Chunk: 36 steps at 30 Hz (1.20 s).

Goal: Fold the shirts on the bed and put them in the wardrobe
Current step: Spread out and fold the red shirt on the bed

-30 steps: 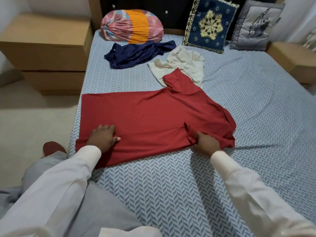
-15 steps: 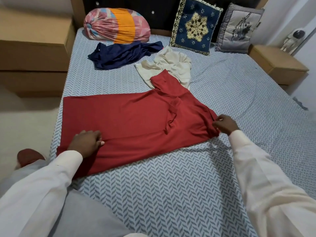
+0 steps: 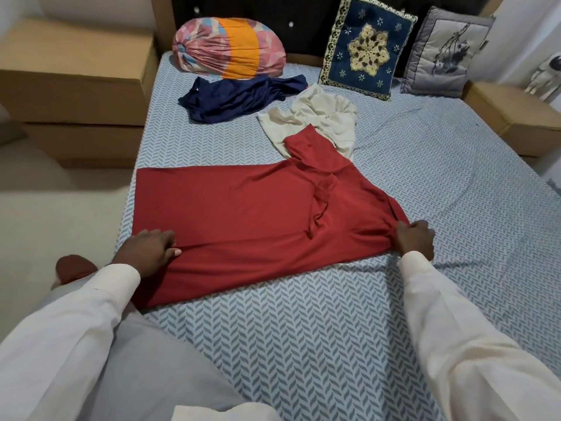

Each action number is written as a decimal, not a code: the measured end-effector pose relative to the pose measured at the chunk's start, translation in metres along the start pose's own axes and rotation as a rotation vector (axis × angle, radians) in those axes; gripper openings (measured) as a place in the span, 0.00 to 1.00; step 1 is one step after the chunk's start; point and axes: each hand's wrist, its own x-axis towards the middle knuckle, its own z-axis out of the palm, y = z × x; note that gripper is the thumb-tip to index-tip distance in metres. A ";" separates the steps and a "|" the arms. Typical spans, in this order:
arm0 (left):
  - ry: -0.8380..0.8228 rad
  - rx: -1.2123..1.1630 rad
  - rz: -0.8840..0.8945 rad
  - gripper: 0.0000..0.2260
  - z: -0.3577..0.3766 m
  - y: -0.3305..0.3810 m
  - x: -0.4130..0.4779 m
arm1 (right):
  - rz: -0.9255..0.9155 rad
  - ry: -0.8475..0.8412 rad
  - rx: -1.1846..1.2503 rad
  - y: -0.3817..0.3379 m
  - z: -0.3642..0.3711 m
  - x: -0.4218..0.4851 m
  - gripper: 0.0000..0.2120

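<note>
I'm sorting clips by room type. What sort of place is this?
Probably a home bedroom: a bed with a patterned sheet, an embroidered blue cushion propped against a dark headboard, and a red shirt spread out for folding.

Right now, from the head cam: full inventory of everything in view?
red shirt: 1, red, spread across near-left bed, sleeve over cream shirt
cream shirt: 1, cream, crumpled, mid-bed
navy shirt: 1, navy, crumpled, before bolster
bolster: 1, pink-orange, at headboard
cushions: 2, navy-gold and grey, against headboard
bed sheet: 1, blue-white herringbone
brown units: 2, brown, flanking bed
left hand: 1, white sleeve, grips red shirt's hem end
right hand: 1, white sleeve, pinches red shirt's shoulder end
</note>
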 end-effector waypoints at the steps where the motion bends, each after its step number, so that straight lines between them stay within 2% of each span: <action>1: 0.003 0.008 -0.003 0.10 0.000 -0.003 -0.002 | -0.051 -0.045 -0.022 0.001 0.002 -0.002 0.20; 3: 0.005 0.012 -0.010 0.10 -0.001 -0.009 -0.004 | -0.108 -0.092 -0.051 0.007 0.006 -0.002 0.19; 6: 0.009 -0.016 -0.008 0.09 -0.002 -0.014 -0.005 | -0.113 0.033 -0.138 0.006 0.014 -0.011 0.23; 8: 0.002 -0.039 -0.011 0.07 -0.003 -0.015 -0.006 | -0.264 0.083 -0.230 -0.013 0.025 -0.031 0.25; 9: 0.003 -0.052 -0.011 0.07 -0.004 -0.016 -0.007 | -0.413 0.028 -0.224 -0.026 0.034 -0.042 0.26; 11: 0.019 -0.080 -0.006 0.06 -0.004 -0.017 -0.009 | -0.710 -0.314 -0.155 -0.051 0.053 -0.063 0.22; 12: 0.032 -0.094 -0.011 0.06 -0.005 -0.018 -0.011 | -0.788 -0.517 -0.169 -0.062 0.062 -0.072 0.19; 13: 0.048 -0.107 -0.021 0.06 -0.005 -0.017 -0.013 | -0.826 -0.644 -0.225 -0.073 0.068 -0.078 0.17; 14: 0.064 -0.116 -0.035 0.05 -0.006 -0.017 -0.015 | -0.831 -0.690 -0.288 -0.085 0.072 -0.083 0.15; 19: 0.105 -0.117 -0.085 0.03 -0.006 -0.014 -0.019 | -0.838 -0.633 -0.496 -0.116 0.080 -0.083 0.06; 26: 0.232 -0.091 -0.190 0.05 -0.005 -0.013 -0.023 | -0.788 -0.406 -0.405 -0.115 0.098 -0.100 0.07; 29: 0.252 0.123 -0.178 0.15 -0.008 -0.009 -0.027 | -0.796 -0.347 -0.366 -0.109 0.100 -0.115 0.12; 31: 0.256 0.056 -0.104 0.20 -0.010 0.005 -0.031 | -0.831 -0.302 -0.247 -0.105 0.101 -0.136 0.16; 34: 0.077 -0.199 -0.006 0.26 -0.003 0.034 -0.039 | -1.009 -0.419 -0.107 -0.093 0.105 -0.181 0.16; 36: -0.020 -0.182 -0.078 0.30 0.008 0.035 -0.040 | -1.104 -0.573 -0.163 -0.084 0.107 -0.203 0.15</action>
